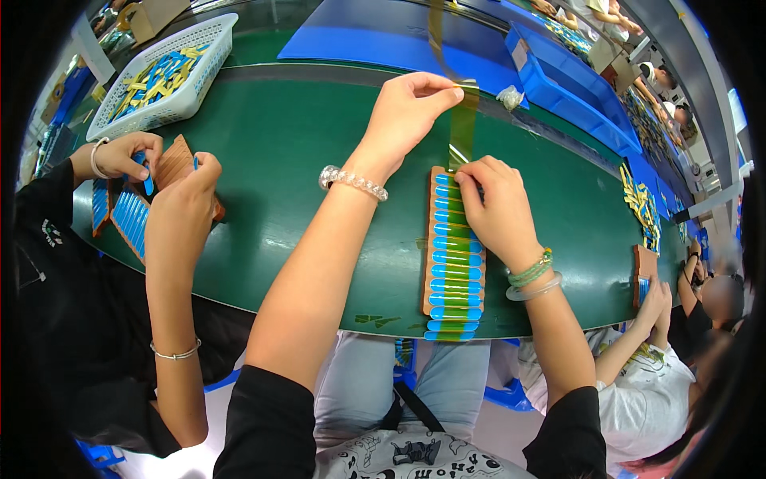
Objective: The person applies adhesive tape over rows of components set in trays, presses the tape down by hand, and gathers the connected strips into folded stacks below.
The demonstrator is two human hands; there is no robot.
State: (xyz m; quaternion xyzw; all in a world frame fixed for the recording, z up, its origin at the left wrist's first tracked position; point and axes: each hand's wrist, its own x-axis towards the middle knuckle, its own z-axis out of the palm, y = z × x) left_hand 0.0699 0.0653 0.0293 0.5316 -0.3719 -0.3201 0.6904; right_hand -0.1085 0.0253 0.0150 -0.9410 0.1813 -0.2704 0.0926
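Note:
My left hand [407, 116] pinches a strip of shiny, see-through yellow-green tape [462, 128] between thumb and fingers. The tape hangs down from above and runs to the far end of a narrow brown board [428, 271]. There my right hand [503, 211] has its thumb and fingertips closed on the tape. Across the board lies a row of blue, round-ended pieces [444, 271], with a yellow-green band along their middles. A few of these pieces reach past the board's near end, at the table edge. My right fingers hide part of the far end.
On the green table [311, 160], a white basket [209, 76] of blue and yellow pieces stands far left. A blue tray [558, 100] lies far right. Co-workers' hands [187, 199] handle similar pieces at left, others at right. Small tape scraps [375, 321] lie near the edge.

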